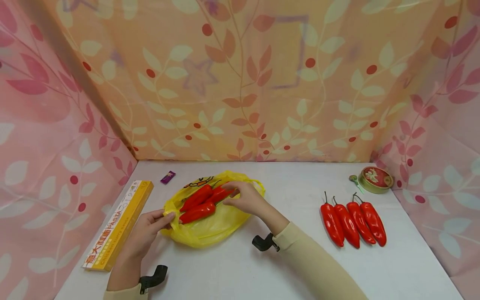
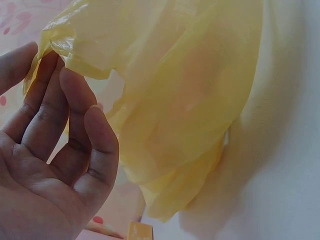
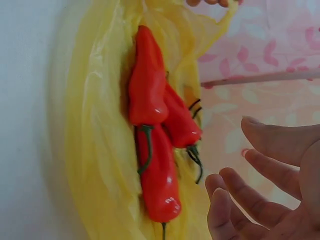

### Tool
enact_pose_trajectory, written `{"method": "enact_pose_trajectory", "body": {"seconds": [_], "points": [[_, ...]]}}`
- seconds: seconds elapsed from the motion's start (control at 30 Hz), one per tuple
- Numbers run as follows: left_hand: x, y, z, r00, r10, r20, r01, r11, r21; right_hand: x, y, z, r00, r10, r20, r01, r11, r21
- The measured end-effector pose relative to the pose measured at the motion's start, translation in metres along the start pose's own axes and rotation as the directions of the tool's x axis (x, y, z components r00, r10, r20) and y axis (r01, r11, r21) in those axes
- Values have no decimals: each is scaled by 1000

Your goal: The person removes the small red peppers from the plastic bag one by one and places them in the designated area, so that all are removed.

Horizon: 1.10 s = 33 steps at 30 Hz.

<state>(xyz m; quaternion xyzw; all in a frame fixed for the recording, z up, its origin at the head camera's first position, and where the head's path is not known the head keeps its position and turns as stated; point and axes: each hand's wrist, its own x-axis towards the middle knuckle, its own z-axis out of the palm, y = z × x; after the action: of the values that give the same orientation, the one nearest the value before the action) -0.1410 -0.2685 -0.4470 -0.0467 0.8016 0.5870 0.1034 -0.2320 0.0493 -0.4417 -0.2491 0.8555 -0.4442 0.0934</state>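
A yellow plastic bag [image 1: 210,235] lies spread on the table with red peppers [image 1: 197,213] in its mouth; three show in the right wrist view, green stems attached. My left hand [image 1: 150,229] pinches the bag's left edge between thumb and fingers, and in the left wrist view the thin film [image 2: 200,90] hangs from those fingertips. Over the right side of the bag is my right hand [image 1: 245,198], its fingers apart and loosely bent. In the right wrist view nothing lies between that hand's [image 3: 265,190] thumb and fingers, and the peppers [image 3: 147,80] are beside it.
Several more red peppers [image 1: 352,224] lie in a row at the right. Behind them are a round tin [image 1: 376,180] and a small green-handled item [image 1: 355,182]. A yellow pasta box [image 1: 118,225] lies along the left edge, with a small purple packet [image 1: 168,177] further back.
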Motion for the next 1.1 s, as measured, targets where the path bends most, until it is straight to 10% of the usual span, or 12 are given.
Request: {"method": "enact_pose_trajectory", "body": {"seconds": [0.57,1.1], "points": [[0,1,2,1000,-8,14,8,1000,-23,31,-1,53,995,88,52,-85,995,-59],[1,3,2,1000,-4,12,4,1000,-18,31,4,72,997,80,-4,-77,946,-315]]}}
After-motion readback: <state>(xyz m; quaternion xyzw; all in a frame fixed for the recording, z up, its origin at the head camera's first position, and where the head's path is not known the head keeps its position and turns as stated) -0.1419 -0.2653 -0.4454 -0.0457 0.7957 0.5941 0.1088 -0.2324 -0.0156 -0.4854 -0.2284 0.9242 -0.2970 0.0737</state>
